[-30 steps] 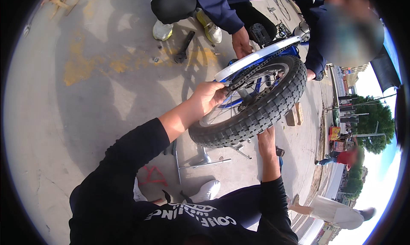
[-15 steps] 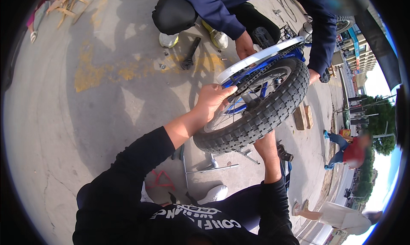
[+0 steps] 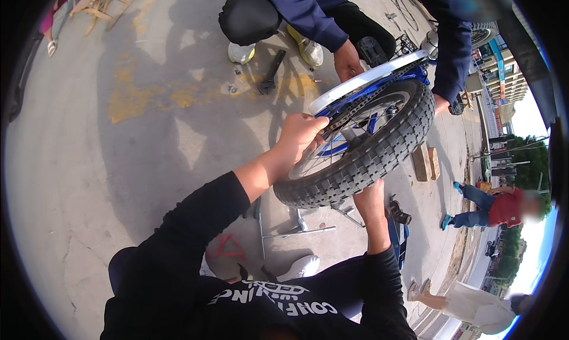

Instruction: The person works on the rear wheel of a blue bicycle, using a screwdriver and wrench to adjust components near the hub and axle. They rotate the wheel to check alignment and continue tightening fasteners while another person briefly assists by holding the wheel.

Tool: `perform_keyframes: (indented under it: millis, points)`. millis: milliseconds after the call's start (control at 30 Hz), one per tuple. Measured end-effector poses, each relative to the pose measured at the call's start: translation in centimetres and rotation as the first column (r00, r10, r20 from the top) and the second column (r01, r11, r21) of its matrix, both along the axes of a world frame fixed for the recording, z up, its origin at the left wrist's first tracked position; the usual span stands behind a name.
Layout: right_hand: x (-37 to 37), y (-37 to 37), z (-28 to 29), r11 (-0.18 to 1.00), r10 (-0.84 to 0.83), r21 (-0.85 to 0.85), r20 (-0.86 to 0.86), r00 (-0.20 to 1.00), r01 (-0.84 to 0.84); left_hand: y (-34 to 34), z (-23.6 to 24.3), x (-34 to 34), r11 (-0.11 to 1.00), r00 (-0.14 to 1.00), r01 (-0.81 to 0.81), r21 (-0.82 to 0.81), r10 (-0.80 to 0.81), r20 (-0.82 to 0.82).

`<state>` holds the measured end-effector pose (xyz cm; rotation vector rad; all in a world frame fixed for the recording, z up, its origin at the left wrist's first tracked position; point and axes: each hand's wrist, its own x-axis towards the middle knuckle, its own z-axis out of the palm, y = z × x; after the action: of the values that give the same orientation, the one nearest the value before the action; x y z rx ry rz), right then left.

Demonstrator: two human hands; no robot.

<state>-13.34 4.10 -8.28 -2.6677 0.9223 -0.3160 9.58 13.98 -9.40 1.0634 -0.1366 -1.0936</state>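
A bicycle wheel (image 3: pixel 360 175) with a knobbly black tyre tilts in front of me, set in a blue frame (image 3: pixel 338 110) with a white chain guard (image 3: pixel 367 79). My left hand (image 3: pixel 301 137) is closed on the wheel's left side, its thumb pressed at the near end of the bicycle chain (image 3: pixel 361 100). Its fingertips are partly hidden among the spokes. From below, my right hand (image 3: pixel 370 202) grips the tyre, its fingers mostly out of sight behind the rubber. Opposite me, a co-worker's hand (image 3: pixel 348 61) touches the chain guard; the other hand (image 3: pixel 440 104) is beside the tyre.
A black tool (image 3: pixel 272 72) and small parts lie on the concrete by the co-worker's shoes. Metal rods (image 3: pixel 296 232) lie near my feet. Wooden blocks (image 3: pixel 422 163) sit right of the wheel. A wooden stool (image 3: pixel 99 3) stands far left; a person in red (image 3: pixel 504 207) is at the right.
The wheel and both my hands keep nearly the same pose. The whole scene has shifted slightly in view, and the person in red has shifted.
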Motion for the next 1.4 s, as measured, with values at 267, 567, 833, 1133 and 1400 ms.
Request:
perform_keyframes:
  millis: [267, 567, 833, 1133, 1400]
  points:
    - [1.1, 0.6, 0.7, 1.000, -0.013, 0.028, 0.050, 0.999, 0.012, -0.1, -0.8, 0.4, 0.989, 0.982, -0.019, -0.147, -0.010, -0.189]
    - [1.1, 1.2, 1.6, 0.999, 0.047, -0.005, 0.070, 0.996, -0.047, -1.0, -2.0, 0.0, 0.963, 0.933, -0.025, -0.267, -0.074, -0.353]
    - [0.1, 0.4, 0.5, 0.999, -0.012, 0.044, 0.090, 0.996, 0.008, -1.1, -2.2, 2.1, 0.952, 0.874, 0.197, -0.235, -0.279, -0.398]
    - [1.0, 1.4, 2.1, 0.999, 0.037, -0.012, -0.028, 0.999, -0.037, -0.8, -2.1, 3.2, 0.934, 0.822, 0.201, -0.295, -0.325, -0.469]
    - [0.5, 1.0, 1.4, 0.996, 0.057, -0.066, 0.045, 0.997, -0.054, -1.0, -3.0, 3.5, 0.936, 0.800, 0.212, -0.281, -0.332, -0.501]
